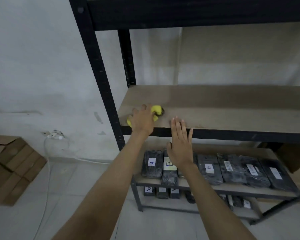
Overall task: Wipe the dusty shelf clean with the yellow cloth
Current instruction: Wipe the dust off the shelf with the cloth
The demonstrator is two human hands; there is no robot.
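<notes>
left hand (143, 121): centre-left of the frame, palm down and pressed onto the yellow cloth (156, 110), fingers spread over it and curled enough to bunch it; closed on the cloth, not loose
right hand (180, 144): just right of the left hand and apart from it, flat and open, holding nothing; its fingertips (176, 121) reach the front edge of the board, though whether they rest on it or hover I cannot tell
yellow cloth: crumpled under the left hand at the near-left corner of the shelf, yellow showing on both sides of the hand; a small dark patch sits at its right end, too blurred to name
dusty shelf (232, 108): pale wood-look board on a black metal rack (100, 71), running from frame centre to the right edge, nothing on it but the cloth
progress: the cloth lies at the far-left end, so I judge this an early pass; the board looks evenly dull with no clear wiped band, and nearly its whole length to the right seems left to do
lower shelf (213, 186): at lower right, black wrapped packs (152, 164) with white labels, two reading A and B
surroundings: cardboard boxes (12, 168) at the left edge, a white cable (48, 170) down the wall
</notes>
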